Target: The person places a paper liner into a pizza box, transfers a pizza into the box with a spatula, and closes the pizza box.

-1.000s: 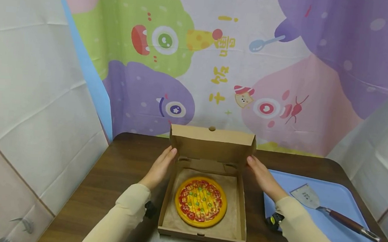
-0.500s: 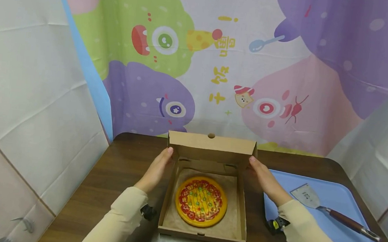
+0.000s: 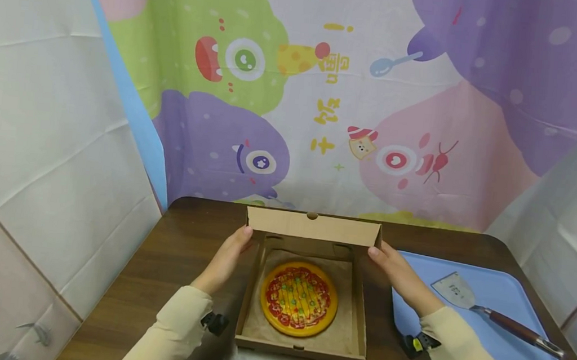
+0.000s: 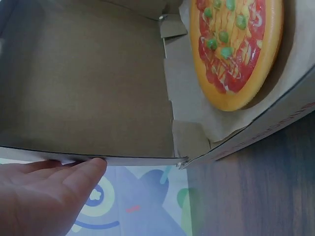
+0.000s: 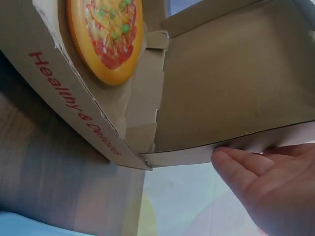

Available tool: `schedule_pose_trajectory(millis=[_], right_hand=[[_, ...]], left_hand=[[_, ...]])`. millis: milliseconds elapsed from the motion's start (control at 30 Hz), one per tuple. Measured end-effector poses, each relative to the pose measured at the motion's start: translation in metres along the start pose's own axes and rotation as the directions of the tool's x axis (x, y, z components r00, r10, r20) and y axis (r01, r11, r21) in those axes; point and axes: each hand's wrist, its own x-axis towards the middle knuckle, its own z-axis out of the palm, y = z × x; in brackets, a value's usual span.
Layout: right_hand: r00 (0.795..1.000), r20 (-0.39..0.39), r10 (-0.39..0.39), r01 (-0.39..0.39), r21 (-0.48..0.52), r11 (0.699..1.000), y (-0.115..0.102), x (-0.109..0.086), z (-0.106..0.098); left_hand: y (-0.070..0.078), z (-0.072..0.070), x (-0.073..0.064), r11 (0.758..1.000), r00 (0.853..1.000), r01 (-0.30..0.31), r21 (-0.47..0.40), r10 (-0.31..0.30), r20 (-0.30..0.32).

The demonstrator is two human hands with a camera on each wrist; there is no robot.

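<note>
A cardboard pizza box stands on the dark wood table, its lid raised and leaning forward over the back part. Inside, on brown paper, lies a round pizza with a yellow crust, red topping and green bits. My left hand touches the lid's left side, thumb up; in the left wrist view its fingers lie along the outer face. On the other side my right hand rests against the lid's right flap, and the right wrist view shows its fingers on the outside, partly hidden.
A blue tray sits on the right of the table, bearing a metal spatula with a wooden handle. Behind the table hangs a cartoon curtain. White panels flank the left.
The lid has tipped forward and down, its front flap now lower. Both hands have moved with it, the fingertips slightly lower. Pizza, tray and spatula have stayed in place.
</note>
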Motion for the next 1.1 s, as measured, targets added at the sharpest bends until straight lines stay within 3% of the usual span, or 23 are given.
schedule_pose_trajectory(millis=[267,467,700,1100], right_hand=[[0.997,0.006,-0.076,0.076,0.032,0.997,0.000,-0.007,0.005],[0.997,0.024,-0.068,0.067,0.039,0.997,0.002,-0.012,0.007],[0.998,0.046,-0.049,0.047,0.033,0.998,0.007,-0.017,0.010],[0.998,0.056,-0.039,0.039,-0.005,0.999,0.017,-0.025,0.016]], left_hand=[[0.000,0.002,-0.008,1.000,1.000,-0.005,0.017,0.006,-0.020],[-0.001,0.004,-0.013,0.999,0.999,-0.034,0.034,0.034,-0.007],[-0.006,0.004,-0.020,0.989,0.999,0.020,0.147,-0.012,-0.053],[-0.018,-0.003,-0.031,0.990,1.000,-0.006,0.138,0.001,0.031]])
